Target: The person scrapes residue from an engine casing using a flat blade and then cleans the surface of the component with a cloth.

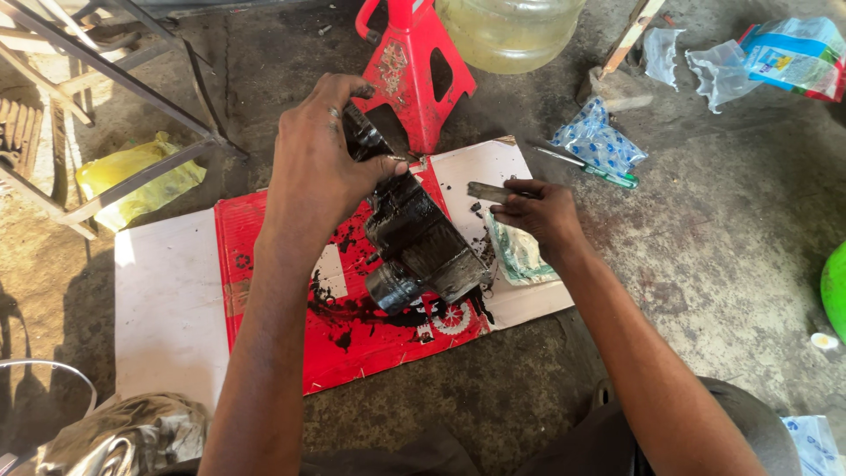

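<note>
1. While our left hand (322,167) clamps over the top of the greasy black engine part (414,238) at the centre of the frame, fingers curled tight around its upper end, the part stands tilted on the red and white cardboard sheet (176,300).
2. Our right hand (542,214), right of centre, pinches a flat metal scraper blade (487,190) between thumb and fingertips, its tip pointing left, near the part but apart from it.
3. We judge the grip risky: the part is slick with black grease, so it could slide out and tip onto the cardboard.
4. The blade could skid off the oily surface toward our left fingers.
5. Black scrapings (478,211) already lie loose just beside a crumpled plastic wrapper (520,256); more could spill past the cardboard onto the concrete floor (705,264).
</note>
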